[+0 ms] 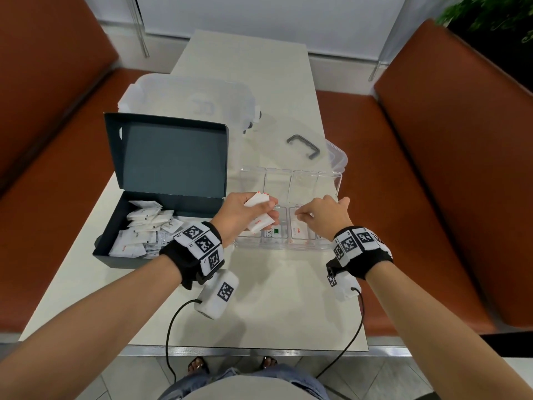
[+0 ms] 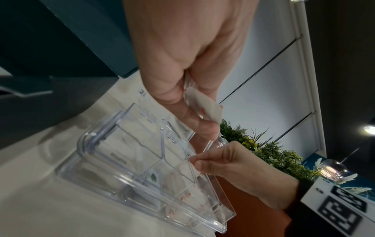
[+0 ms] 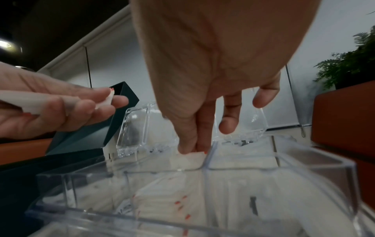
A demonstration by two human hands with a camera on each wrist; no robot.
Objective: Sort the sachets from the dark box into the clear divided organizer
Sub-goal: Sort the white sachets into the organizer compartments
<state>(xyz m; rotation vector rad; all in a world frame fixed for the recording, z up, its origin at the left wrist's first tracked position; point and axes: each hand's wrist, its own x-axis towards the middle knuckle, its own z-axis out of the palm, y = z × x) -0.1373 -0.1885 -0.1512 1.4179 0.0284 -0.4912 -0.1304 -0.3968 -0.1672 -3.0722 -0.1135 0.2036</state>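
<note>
The dark box [image 1: 124, 261] stands open at the left, with several white sachets [image 1: 144, 226] inside. To its right lies the clear divided organizer [image 1: 277, 247], lid flaps raised, with sachets in its near compartments. My left hand [image 1: 269, 210] hovers over the organizer's left end and grips white sachets with red print [image 1: 257, 201]; the wrist view shows their end [image 2: 205, 105] poking from my fingers. My right hand [image 1: 301, 215] reaches into a near compartment right of centre. Its thumb and forefinger [image 3: 185, 147] pinch the top edge of a sachet [image 3: 192, 158] standing there.
A large translucent tub [image 1: 187, 96] and its lid with a grey handle [image 1: 302, 145] sit behind the box and organizer. Orange bench seats [image 1: 432, 168] flank the narrow pale table [image 1: 274, 307]. Wrist cables hang over the near table edge. A plant [image 1: 490, 13] stands far right.
</note>
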